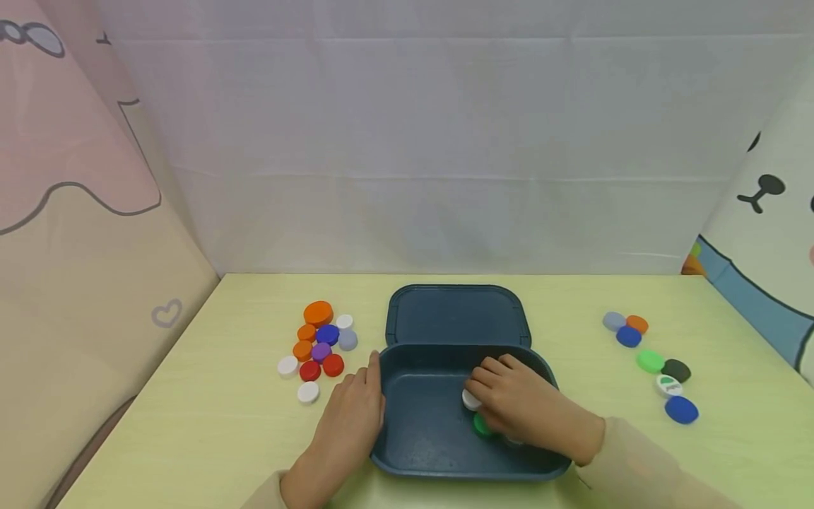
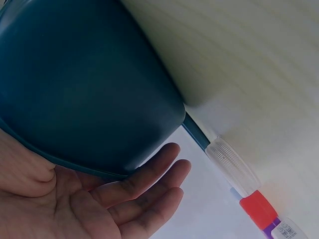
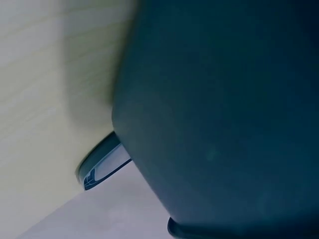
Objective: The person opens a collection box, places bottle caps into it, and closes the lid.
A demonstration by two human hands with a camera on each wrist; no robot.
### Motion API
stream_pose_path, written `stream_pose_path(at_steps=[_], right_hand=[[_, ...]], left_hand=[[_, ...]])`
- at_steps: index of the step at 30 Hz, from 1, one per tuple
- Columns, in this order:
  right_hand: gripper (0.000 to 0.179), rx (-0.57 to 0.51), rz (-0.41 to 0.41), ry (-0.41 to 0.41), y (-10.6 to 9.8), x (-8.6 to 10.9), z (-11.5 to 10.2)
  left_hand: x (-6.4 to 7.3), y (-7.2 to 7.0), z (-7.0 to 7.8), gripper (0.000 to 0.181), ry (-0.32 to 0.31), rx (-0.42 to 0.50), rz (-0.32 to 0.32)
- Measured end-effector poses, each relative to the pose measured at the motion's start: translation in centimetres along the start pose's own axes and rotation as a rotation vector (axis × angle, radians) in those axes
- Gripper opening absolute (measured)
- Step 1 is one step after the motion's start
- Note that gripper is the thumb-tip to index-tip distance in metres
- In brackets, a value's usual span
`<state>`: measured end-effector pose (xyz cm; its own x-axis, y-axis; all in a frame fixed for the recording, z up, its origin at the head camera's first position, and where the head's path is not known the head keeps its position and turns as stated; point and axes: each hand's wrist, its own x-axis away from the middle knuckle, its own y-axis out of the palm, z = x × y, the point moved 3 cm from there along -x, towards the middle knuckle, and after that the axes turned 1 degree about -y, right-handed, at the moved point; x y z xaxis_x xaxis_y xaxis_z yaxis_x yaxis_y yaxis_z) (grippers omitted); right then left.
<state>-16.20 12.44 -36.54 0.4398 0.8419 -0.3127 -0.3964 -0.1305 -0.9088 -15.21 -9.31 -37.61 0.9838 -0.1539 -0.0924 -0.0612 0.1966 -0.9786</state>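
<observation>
Two hands (image 1: 350,420) (image 1: 531,406) at one smooth, round-cornered blue box (image 1: 420,417) with disc-shaped caps (image 1: 471,401)

Left hand (image 1: 351,417) extended; right hand (image 1: 521,403) (curled)

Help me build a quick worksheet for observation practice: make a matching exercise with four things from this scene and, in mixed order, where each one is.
Things:
1. Lid
2. Purple cap
3. Black cap
4. Right hand

Places, as the person sees them:
A. On the table, right of the box
B. Reaching into the box
C. Behind the box
D. On the table, left of the box

Pairs: 1-C, 2-D, 3-A, 4-B
</observation>
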Motion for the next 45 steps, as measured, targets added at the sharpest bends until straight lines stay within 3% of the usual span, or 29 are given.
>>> stream_pose_path(at_steps=[24,32,39,45], right_hand=[[0.025,-0.046,-0.082,-0.014,0.8,-0.1,-0.4],[0.022,-0.051,-0.071,0.002,0.6,-0.1,-0.2],[0.017,-0.037,0.005,0.027,-0.1,0.1,0.2],[0.027,-0.019,-0.026,0.067,-1.3,0.3,1.1]], left_hand=[[0.0,-0.1,0.1,0.060,-0.007,0.006,-0.015],[-0.1,-0.1,0.0,0.060,-0.020,0.015,-0.031],[-0.1,-0.1,0.0,0.059,-0.016,0.014,-0.024],[-0.1,0.0,0.0,0.059,-0.022,0.012,-0.025]])
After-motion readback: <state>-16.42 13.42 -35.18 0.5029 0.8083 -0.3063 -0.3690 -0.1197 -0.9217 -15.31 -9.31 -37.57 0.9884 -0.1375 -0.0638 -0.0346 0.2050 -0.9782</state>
